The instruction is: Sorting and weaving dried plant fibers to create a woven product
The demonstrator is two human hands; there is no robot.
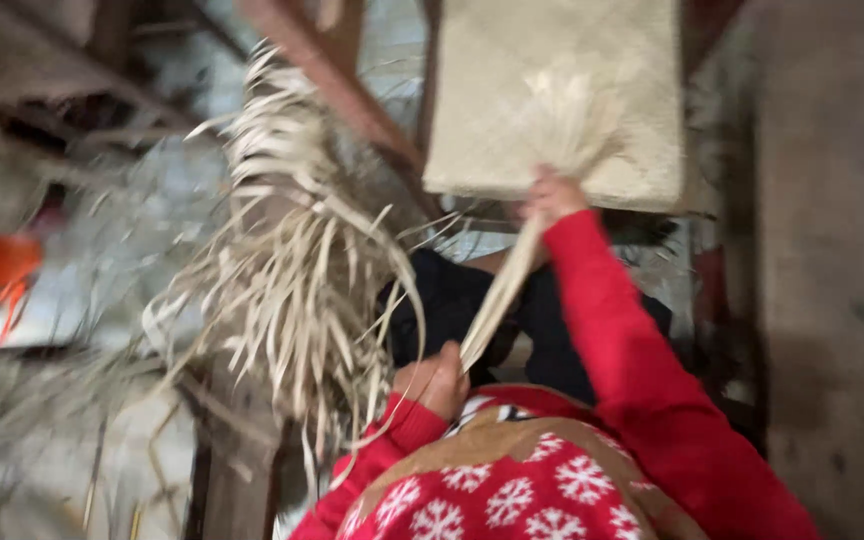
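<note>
**2 hands hold 1 bundle of dry strips**

Matting comes first by size: a pale woven mat (552, 90) lies at the top of the view, flat, with a tight plaited pattern. The picture is blurred, so its far edge is not clear. Left of it hangs a big mass of loose dried leaf strips (297, 270), tangled and drooping over a dark wooden beam (337, 70) that runs slanted across the frame.

Below are the red sleeves (622, 340) of the person, and a red sweater with white snowflakes (512, 490) at the bottom edge.

A narrow bundle of pale strips (507, 285) goes slanted between the 2 hands. Its upper end fans out over the mat, touching it or just above it; I cannot tell which.

The right hand (552, 197) is closed around the bundle near the fanned end, at the lower edge of the mat. The left hand (434, 380) is closed on the lower end of the bundle, close to the chest.
</note>
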